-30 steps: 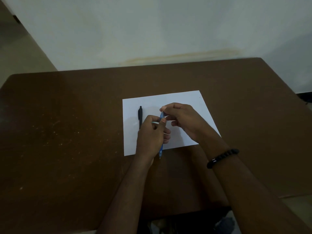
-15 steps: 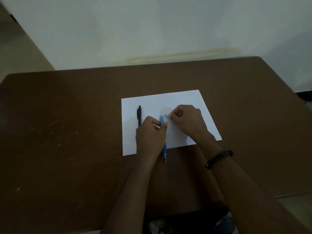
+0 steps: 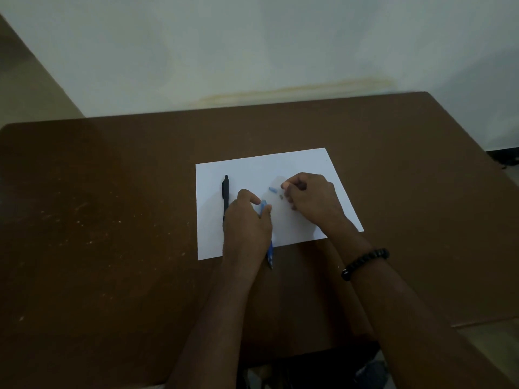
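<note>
A white sheet of paper [image 3: 306, 164] lies on the brown table [image 3: 112, 220]. My left hand [image 3: 248, 220] grips a blue pen [image 3: 270, 252], its tip pointing toward me past the sheet's near edge. A small blue pen part [image 3: 272, 189] and a tiny dark piece [image 3: 281, 196] lie on the paper just left of my right hand [image 3: 311, 200]. That hand's fingers are curled close to the two pieces; whether they pinch anything is hidden. A black pen [image 3: 225, 193] lies on the paper at the left, partly under my left hand.
A pale wall [image 3: 252, 51] stands right behind the table's far edge. My right wrist carries a black bead bracelet [image 3: 365, 263]. The table's near edge drops off below my forearms.
My right hand has drawn away from the blue pen to the right, and a small blue part with a dark piece now lies on the paper. My left hand still holds the pen.
</note>
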